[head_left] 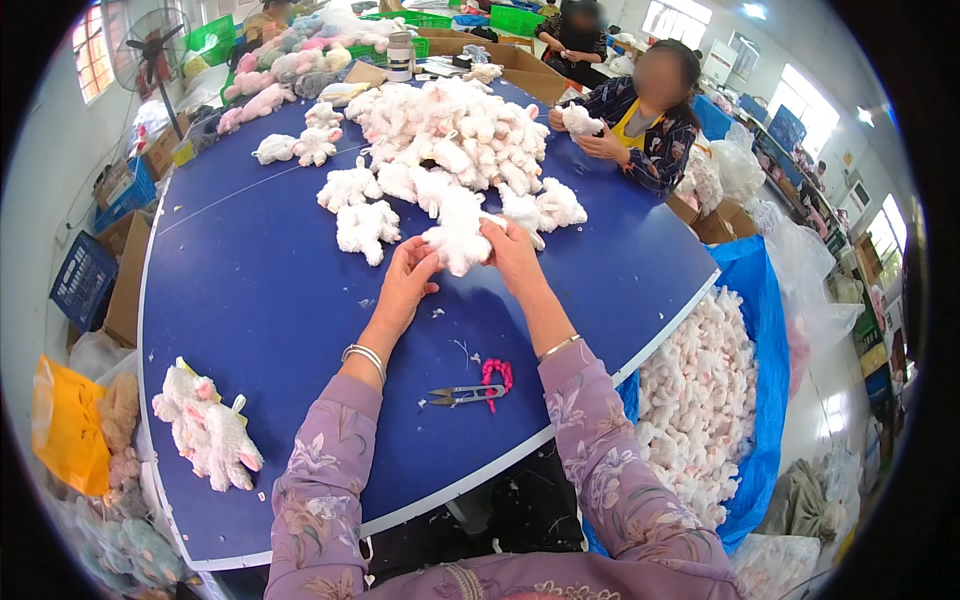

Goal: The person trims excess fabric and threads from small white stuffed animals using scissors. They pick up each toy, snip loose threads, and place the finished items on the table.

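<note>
Between my two hands, just in front of the big pile, is a white plush toy point(458, 236). My left hand point(408, 275) grips its left edge, thumb and fingers pinched together. On the other side my right hand point(513, 255) has its fingers closed around the toy's right edge. Behind it rises a heap of white plush toys point(450, 125) with pink bits. A few loose ones, such as a plush toy point(366, 228), lie left of my hands. Thread snips point(455, 396) with a pink-wrapped loop rest on the blue table point(330, 310) between my forearms.
More plush toys point(207, 425) lie at the table's left edge. A blue sack point(765, 340) full of white toys stands against the right edge. Across the table a co-worker point(640, 125) holds a white toy. Pink and grey toys, a jar point(399, 56) and green crates sit farther back.
</note>
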A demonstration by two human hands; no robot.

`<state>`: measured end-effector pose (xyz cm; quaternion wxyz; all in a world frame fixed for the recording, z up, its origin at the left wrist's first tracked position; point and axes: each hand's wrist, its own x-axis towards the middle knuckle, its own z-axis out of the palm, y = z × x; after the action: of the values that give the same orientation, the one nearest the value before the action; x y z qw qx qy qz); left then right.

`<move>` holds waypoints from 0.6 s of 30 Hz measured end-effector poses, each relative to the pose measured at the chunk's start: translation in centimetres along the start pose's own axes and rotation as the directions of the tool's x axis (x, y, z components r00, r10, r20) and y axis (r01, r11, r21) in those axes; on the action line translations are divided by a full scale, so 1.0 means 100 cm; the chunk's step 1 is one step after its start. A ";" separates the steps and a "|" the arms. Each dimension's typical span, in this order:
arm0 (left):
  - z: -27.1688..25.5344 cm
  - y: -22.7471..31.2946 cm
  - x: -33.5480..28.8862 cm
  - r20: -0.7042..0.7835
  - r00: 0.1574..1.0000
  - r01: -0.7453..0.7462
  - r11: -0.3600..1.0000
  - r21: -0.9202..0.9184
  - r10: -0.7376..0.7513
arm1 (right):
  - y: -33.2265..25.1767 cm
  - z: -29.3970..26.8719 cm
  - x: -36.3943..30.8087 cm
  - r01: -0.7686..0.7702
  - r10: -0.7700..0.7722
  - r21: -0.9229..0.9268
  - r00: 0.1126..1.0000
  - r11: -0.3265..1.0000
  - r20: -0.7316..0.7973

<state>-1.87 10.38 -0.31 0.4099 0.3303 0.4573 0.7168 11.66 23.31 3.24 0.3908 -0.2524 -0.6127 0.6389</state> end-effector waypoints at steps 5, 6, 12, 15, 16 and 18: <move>0.002 -0.007 0.001 0.082 0.997 -0.008 1.000 -0.026 0.010 | 0.008 0.010 -0.019 0.059 -0.058 -0.041 0.998 0.997 0.023; 0.002 -0.009 0.002 0.074 0.997 -0.001 0.999 -0.034 0.004 | 0.010 0.009 -0.018 0.101 -0.100 -0.069 0.995 0.993 0.019; -0.010 -0.012 0.006 -0.001 1.000 0.029 0.998 -0.063 -0.029 | 0.018 0.003 -0.012 0.119 -0.121 -0.093 0.993 0.988 -0.011; -0.012 -0.011 0.007 0.005 0.999 0.039 0.999 0.022 -0.039 | 0.018 -0.007 -0.010 0.008 -0.008 0.048 1.000 0.999 0.013; -0.005 -0.004 0.006 -0.017 0.999 0.049 0.998 -0.041 -0.050 | 0.010 -0.007 -0.010 -0.011 0.010 0.160 1.000 0.987 0.009; -0.002 -0.005 0.003 0.015 1.000 0.014 0.998 -0.053 -0.014 | 0.009 -0.015 -0.009 -0.022 0.016 0.326 1.000 0.945 0.022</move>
<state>-2.06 10.71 -0.82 0.4270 0.3213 0.4372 0.7234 13.20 23.48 2.00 0.4151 -0.1838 -0.4998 0.7376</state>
